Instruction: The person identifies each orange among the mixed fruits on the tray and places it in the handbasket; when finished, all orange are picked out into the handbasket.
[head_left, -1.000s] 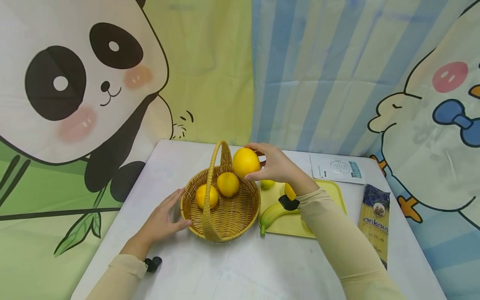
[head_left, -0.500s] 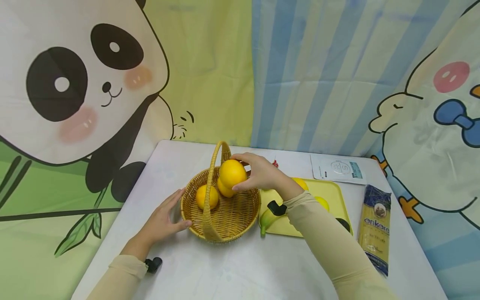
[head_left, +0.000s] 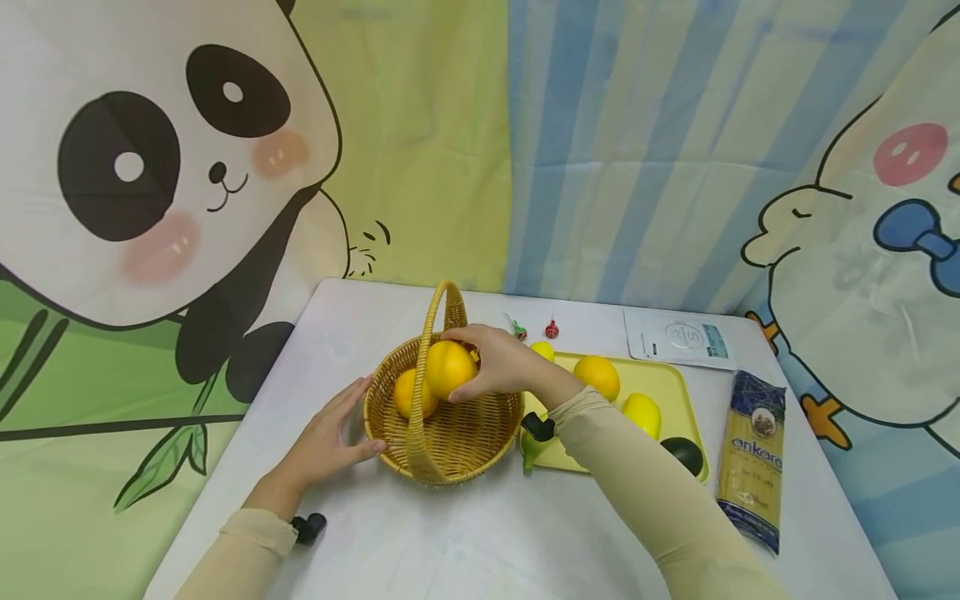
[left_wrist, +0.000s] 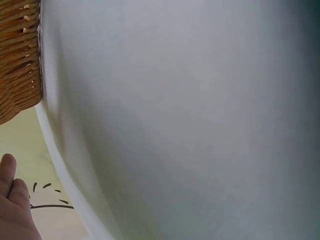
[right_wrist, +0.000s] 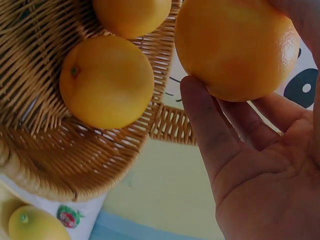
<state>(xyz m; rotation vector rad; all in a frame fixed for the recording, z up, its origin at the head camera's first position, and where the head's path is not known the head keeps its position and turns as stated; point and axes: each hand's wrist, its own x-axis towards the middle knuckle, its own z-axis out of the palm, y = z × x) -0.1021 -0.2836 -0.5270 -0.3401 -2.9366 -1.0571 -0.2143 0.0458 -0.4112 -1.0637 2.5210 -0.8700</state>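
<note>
A round wicker basket [head_left: 480, 437] with a tall arched handle stands on the white table. My right hand [head_left: 506, 364] grips an orange [head_left: 448, 368] over the basket, beside the handle; in the right wrist view the thumb and fingers wrap this orange. Two more oranges lie inside: one orange [head_left: 408, 395] shows at the left in the head view, while the other orange [right_wrist: 107, 82] is mostly hidden there behind the held one. My left hand [head_left: 318, 446] rests against the basket's left side, fingers extended and thumb at the front rim. Its fingers [left_wrist: 19, 192] show at the left wrist view's edge.
Right of the basket, a yellow tray [head_left: 678, 392] carries an orange [head_left: 597, 377], lemons [head_left: 642, 414], a dark avocado [head_left: 682, 455] and a partly covered banana [head_left: 532, 454]. Two small wrapped candies [head_left: 552, 329] lie behind. A pasta packet [head_left: 752, 467] and white pouch [head_left: 678, 337] lie further right.
My right hand has carried the orange left and down from the basket's right rim to over its inside. More of the tray has come into view. The left hand has stayed in place.
</note>
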